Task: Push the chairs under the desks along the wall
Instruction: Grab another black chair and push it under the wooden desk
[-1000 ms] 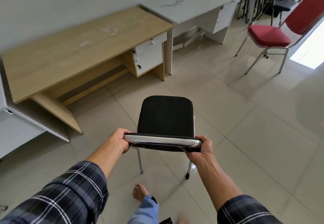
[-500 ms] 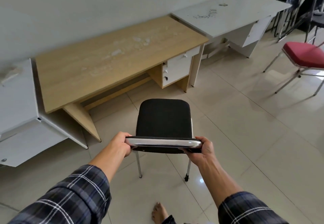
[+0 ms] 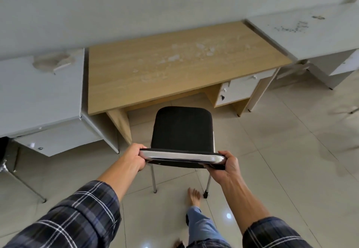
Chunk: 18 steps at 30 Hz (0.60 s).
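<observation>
Fig.: our left hand [image 3: 134,157] & right hand [image 3: 226,165] clamp the chair [image 3: 182,129] backrest, centre frame; seat points straight ahead at the wooden desk [image 3: 174,67] opening, front edge near it.

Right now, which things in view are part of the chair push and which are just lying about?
In the job:
black chair, gripped at its backrest top by left hand and right hand
wooden desk straight ahead
grey desk and white desk on the same wall

Lying about:
debris on the grey desk
</observation>
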Each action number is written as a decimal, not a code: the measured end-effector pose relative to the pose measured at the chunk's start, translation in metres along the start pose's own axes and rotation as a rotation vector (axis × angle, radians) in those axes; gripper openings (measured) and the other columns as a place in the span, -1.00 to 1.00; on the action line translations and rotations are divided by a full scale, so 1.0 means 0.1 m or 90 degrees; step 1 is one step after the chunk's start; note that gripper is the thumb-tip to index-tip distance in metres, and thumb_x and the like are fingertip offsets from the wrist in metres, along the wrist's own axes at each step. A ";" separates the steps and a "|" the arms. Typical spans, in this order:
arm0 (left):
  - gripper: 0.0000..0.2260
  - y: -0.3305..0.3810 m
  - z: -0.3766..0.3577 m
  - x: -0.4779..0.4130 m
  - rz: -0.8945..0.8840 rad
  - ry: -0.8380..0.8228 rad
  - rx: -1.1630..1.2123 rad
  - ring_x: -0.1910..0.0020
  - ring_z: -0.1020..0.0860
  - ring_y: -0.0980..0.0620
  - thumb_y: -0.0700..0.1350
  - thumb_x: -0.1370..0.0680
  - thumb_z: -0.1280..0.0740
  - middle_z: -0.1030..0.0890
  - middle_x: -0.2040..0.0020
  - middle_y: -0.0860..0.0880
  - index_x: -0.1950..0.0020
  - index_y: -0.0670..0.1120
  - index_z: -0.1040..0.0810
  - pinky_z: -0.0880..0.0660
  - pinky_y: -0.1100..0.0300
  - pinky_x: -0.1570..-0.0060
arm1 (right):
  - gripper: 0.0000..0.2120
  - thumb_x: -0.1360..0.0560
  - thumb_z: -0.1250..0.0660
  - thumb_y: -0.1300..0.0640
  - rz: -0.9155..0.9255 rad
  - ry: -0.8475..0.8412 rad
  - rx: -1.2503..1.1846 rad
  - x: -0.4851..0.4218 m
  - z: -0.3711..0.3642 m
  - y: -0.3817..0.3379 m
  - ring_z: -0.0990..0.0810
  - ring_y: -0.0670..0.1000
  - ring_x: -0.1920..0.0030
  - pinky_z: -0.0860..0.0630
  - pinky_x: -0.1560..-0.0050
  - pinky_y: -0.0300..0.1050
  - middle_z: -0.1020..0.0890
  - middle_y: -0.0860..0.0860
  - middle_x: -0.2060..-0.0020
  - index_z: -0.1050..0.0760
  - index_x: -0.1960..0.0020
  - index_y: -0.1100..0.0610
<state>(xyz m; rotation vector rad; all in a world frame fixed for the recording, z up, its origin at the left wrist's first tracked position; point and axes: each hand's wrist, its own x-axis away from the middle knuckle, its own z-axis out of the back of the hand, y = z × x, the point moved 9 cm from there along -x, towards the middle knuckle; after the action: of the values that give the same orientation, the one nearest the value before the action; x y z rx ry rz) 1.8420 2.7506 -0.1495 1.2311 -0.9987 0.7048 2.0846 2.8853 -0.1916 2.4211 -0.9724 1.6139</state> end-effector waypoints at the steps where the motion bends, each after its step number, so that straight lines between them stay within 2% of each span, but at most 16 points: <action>1: -0.89 0.08 -0.05 -0.04 -0.001 0.000 0.010 -0.12 -0.60 -0.23 -0.38 -0.48 -0.33 -0.51 -0.07 -0.21 0.16 -0.25 -0.41 -0.58 -0.07 -0.14 | -0.84 -0.47 -0.29 0.28 -0.007 -0.004 0.012 -0.09 -0.12 -0.03 -0.54 0.35 -0.26 -0.57 0.04 0.36 -0.55 0.30 -0.23 -0.45 -0.04 0.27; 4: -0.88 0.30 -0.18 -0.15 0.001 0.011 0.042 -0.07 -0.60 -0.23 -0.38 -0.47 -0.35 -0.49 0.03 -0.21 0.03 -0.26 -0.50 -0.61 -0.05 -0.09 | -0.77 -0.43 -0.32 0.29 -0.018 -0.007 0.037 -0.32 -0.46 -0.14 -0.57 0.35 -0.21 -0.57 -0.08 0.41 -0.56 0.29 -0.27 -0.46 -0.08 0.24; 6: -0.83 0.46 -0.26 -0.21 0.008 0.022 0.049 0.03 -0.60 -0.23 -0.37 -0.47 -0.36 -0.52 -0.07 -0.22 -0.05 -0.27 -0.53 -0.62 -0.03 -0.07 | -0.71 -0.43 -0.32 0.29 -0.029 -0.004 0.058 -0.47 -0.71 -0.21 -0.57 0.37 -0.21 -0.56 -0.11 0.43 -0.55 0.30 -0.28 -0.46 -0.15 0.24; 8: -0.92 0.64 -0.35 -0.26 0.011 0.040 0.068 0.03 -0.60 -0.24 -0.37 -0.48 -0.36 -0.52 -0.10 -0.23 0.06 -0.29 -0.50 -0.61 0.00 -0.08 | -0.66 -0.46 -0.30 0.29 -0.037 0.000 0.084 -0.58 -0.99 -0.27 -0.55 0.37 -0.22 -0.56 -0.04 0.43 -0.55 0.30 -0.28 -0.44 -0.23 0.26; 10: -0.87 0.80 -0.40 -0.30 0.012 0.065 0.103 -0.07 -0.60 -0.23 -0.35 -0.50 -0.36 -0.50 -0.04 -0.23 0.17 -0.26 -0.42 -0.60 0.02 -0.08 | -0.58 -0.47 -0.30 0.29 -0.044 -0.003 0.103 -0.68 -1.25 -0.31 -0.54 0.37 -0.23 -0.56 -0.02 0.41 -0.54 0.31 -0.28 -0.43 -0.33 0.27; 12: -0.85 0.94 -0.48 -0.33 0.016 0.079 0.144 -0.11 -0.60 -0.23 -0.34 -0.50 -0.37 -0.50 0.04 -0.22 0.18 -0.26 -0.40 -0.60 0.00 -0.10 | -0.53 -0.47 -0.31 0.29 -0.052 -0.005 0.128 -0.79 -1.49 -0.36 -0.54 0.37 -0.23 -0.56 -0.04 0.39 -0.53 0.31 -0.28 -0.41 -0.38 0.27; 16: -0.87 1.18 -0.62 -0.45 0.013 0.078 0.193 -0.10 -0.59 -0.23 -0.35 -0.51 -0.35 -0.50 -0.03 -0.24 0.18 -0.26 -0.42 -0.58 -0.04 -0.15 | -0.54 -0.48 -0.32 0.29 -0.063 -0.016 0.174 -1.02 -1.90 -0.41 -0.55 0.36 -0.21 -0.56 -0.17 0.37 -0.54 0.32 -0.27 -0.41 -0.37 0.26; 18: -0.89 1.31 -0.69 -0.56 0.017 0.090 0.209 -0.08 -0.59 -0.22 -0.34 -0.51 -0.34 -0.50 0.00 -0.23 0.18 -0.27 -0.43 -0.58 -0.05 -0.14 | -0.57 -0.48 -0.32 0.29 -0.069 -0.022 0.192 -1.14 -2.10 -0.43 -0.56 0.35 -0.19 -0.57 -0.12 0.36 -0.55 0.31 -0.25 -0.43 -0.34 0.27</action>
<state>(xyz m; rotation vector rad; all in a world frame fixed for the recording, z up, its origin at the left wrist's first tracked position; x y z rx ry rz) 1.7193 2.8506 -0.1462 1.4301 -0.8036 0.9903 1.9101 3.0539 -0.1837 2.6446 -0.6261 1.7990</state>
